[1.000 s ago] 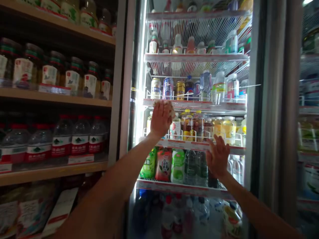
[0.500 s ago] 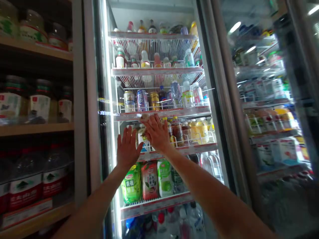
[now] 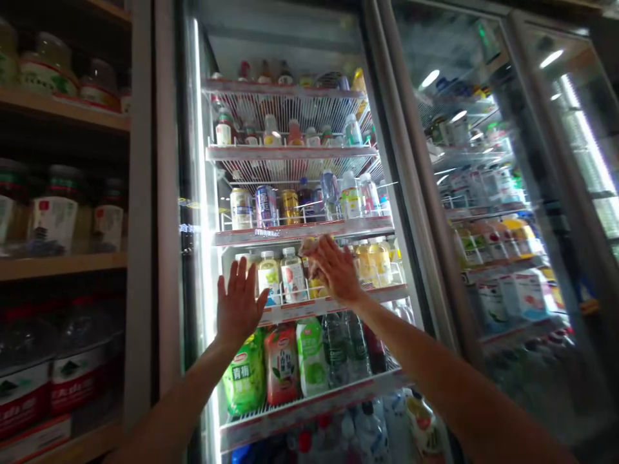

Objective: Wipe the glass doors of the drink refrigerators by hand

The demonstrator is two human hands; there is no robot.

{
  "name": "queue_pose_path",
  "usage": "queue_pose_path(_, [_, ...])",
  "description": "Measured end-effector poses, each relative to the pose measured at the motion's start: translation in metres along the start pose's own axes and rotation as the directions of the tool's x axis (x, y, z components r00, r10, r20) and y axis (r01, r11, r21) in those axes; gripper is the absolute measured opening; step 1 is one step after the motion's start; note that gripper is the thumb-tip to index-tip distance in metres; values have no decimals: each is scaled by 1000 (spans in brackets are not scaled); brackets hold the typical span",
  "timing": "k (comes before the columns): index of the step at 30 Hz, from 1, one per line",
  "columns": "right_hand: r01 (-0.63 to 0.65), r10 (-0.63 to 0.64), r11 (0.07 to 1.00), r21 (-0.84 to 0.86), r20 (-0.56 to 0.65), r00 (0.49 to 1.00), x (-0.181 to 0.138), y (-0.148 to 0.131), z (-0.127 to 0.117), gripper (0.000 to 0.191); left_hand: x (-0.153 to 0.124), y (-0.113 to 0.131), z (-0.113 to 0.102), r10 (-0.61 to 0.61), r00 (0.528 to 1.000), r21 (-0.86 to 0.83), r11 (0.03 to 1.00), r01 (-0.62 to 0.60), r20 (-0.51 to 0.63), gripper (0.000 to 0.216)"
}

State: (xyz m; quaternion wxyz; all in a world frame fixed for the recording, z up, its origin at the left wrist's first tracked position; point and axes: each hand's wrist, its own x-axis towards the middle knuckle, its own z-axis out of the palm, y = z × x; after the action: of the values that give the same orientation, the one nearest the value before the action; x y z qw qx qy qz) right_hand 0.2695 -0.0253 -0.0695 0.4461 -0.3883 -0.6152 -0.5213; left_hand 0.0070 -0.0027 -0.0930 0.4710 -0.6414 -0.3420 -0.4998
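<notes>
The glass door (image 3: pixel 290 38) of a lit drinks fridge stands in front of me. My left hand (image 3: pixel 238 306) is open, its fingers stretched up and spread a little, palm toward the glass near the left side. My right hand (image 3: pixel 338 270) presses a crumpled brownish cloth (image 3: pixel 309 248) to the glass, mostly covered by the fingers. Behind the glass, between the hands, are a bottle with a green label (image 3: pixel 269 278) and a white-labelled bottle (image 3: pixel 293 276). Beneath them stand a large green bottle (image 3: pixel 244 377) and a red bottle (image 3: pixel 282 364).
To the left, wooden shelves (image 3: pixel 62 265) hold jars and large bottles. A metal door frame (image 3: pixel 411 174) runs down the right side of this door. Beyond it are more glass-doored fridges with stocked shelves (image 3: pixel 493 212).
My right hand has slid right across the glass with the cloth, uncovering bottles behind it. My left hand stays open near the left side. The view has shifted slightly.
</notes>
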Motion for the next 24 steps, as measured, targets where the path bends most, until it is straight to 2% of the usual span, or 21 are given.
queue_pose_path(1, [-86, 85, 996, -3, -28, 996, 1, 13, -2, 47, 0, 0, 0, 4, 1000, 7, 1000, -4, -3, 61])
queue_pose_path(2, [-231, 229, 973, -8, -84, 970, 2, 28, -4, 47, 0, 1, 0, 8, 1000, 13, 1000, -8, -8, 62])
queue_pose_path(3, [-399, 393, 917, -4, -154, 906, 2, 42, -6, 47, 0, 1, 0, 12, 1000, 16, 1000, -12, -13, 62])
queue_pose_path(4, [-540, 529, 841, 11, -218, 820, 2, 52, -8, 47, 0, 2, 0, 11, 1000, 16, 1000, -11, -16, 62])
queue_pose_path(5, [-621, 606, 783, 27, -254, 754, 2, 56, -8, 48, 0, 2, -1, 9, 1000, 12, 1000, -9, -15, 63])
queue_pose_path(6, [-627, 613, 778, 32, -258, 747, 1, 52, -8, 48, 0, 2, -1, 4, 1000, 3, 1000, -4, -10, 63])
queue_pose_path(7, [-556, 546, 831, 25, -228, 806, -1, 44, -8, 48, 0, 1, -1, -1, 1000, -8, 1000, 1, -5, 63])
queue_pose_path(9, [-210, 210, 978, 15, -88, 974, -8, 22, -8, 47, 0, 0, -2, -7, 1000, -28, 1000, 7, 3, 63])
queue_pose_path(10, [-38, 38, 999, 26, -18, 999, -13, 15, -10, 47, 0, 0, -2, -5, 1000, -34, 999, 5, 6, 63])
queue_pose_path(11, [52, -53, 998, 35, 25, 998, -17, 14, -11, 47, 0, 0, -1, -2, 1000, -37, 999, 2, 8, 63])
queue_pose_path(12, [35, -36, 999, 27, 30, 999, -22, 19, -13, 46, 0, 0, -1, -3, 1000, -37, 999, 3, 5, 63])
queue_pose_path(13, [-86, 86, 996, 5, -4, 996, -25, 29, -15, 46, 0, 0, -1, -5, 1000, -36, 999, 5, 3, 63])
queue_pose_path(14, [-274, 272, 962, -15, -74, 959, -28, 41, -16, 45, 0, 1, -1, -6, 1000, -35, 999, 6, -3, 63])
queue_pose_path(16, [-595, 579, 804, 4, -236, 780, -29, 60, -14, 46, 0, 2, 0, -7, 1000, -32, 999, 6, -17, 63])
queue_pose_path(17, [-668, 646, 744, 27, -290, 707, -28, 62, -12, 47, 0, 2, 0, -5, 1000, -29, 1000, 5, -21, 63])
queue_pose_path(18, [-676, 653, 736, 41, -311, 691, -27, 59, -10, 47, 0, 2, 0, -3, 1000, -27, 1000, 2, -19, 63])
queue_pose_path(19, [-615, 598, 787, 38, -291, 747, -26, 52, -8, 47, 0, 2, 0, 2, 1000, -26, 1000, -3, -16, 63])
queue_pose_path(21, [-309, 307, 951, 16, -151, 939, -25, 35, -6, 46, 0, 1, -1, 8, 1000, -29, 1000, -8, -10, 63])
queue_pose_path(22, [-138, 140, 990, 21, -66, 988, -25, 30, -7, 45, 1, 1, -2, 8, 1000, -31, 999, -8, -12, 63])
queue_pose_path(23, [-36, 37, 999, 29, -9, 999, -24, 29, -9, 45, 1, 1, -2, 9, 1000, -33, 999, -9, -16, 63])
queue_pose_path(24, [-41, 41, 999, 26, 1, 999, -23, 33, -12, 45, 1, 1, -2, 9, 1000, -33, 999, -10, -21, 63])
